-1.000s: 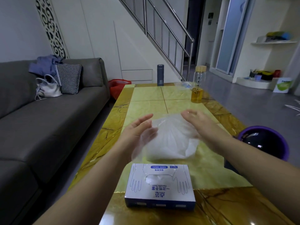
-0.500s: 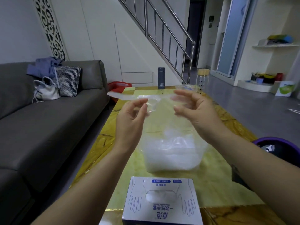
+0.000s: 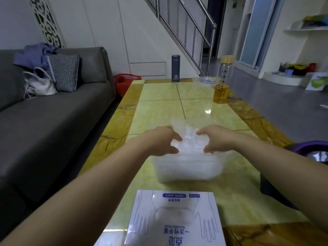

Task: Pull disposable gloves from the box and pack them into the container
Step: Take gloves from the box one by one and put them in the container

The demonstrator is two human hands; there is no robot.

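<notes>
A clear plastic container [image 3: 188, 170] stands on the table, holding crumpled clear gloves. Over its far rim, my left hand [image 3: 163, 141] and my right hand [image 3: 213, 138] both grip a thin clear disposable glove [image 3: 186, 134] with curled fingers, bunching it down at the container's top. The white and blue glove box [image 3: 174, 219] lies at the near table edge, its top opening showing more gloves.
The yellow-green tiled table [image 3: 159, 107] runs away from me. At its far end stand a dark flask [image 3: 175, 68] and a bottle of amber liquid [image 3: 221, 84]. A grey sofa [image 3: 53, 118] lies to the left, a purple bin [image 3: 312, 150] to the right.
Both hands have come down from chest height, where they stretched the glove out, to the container's top, with the glove now bunched between them.
</notes>
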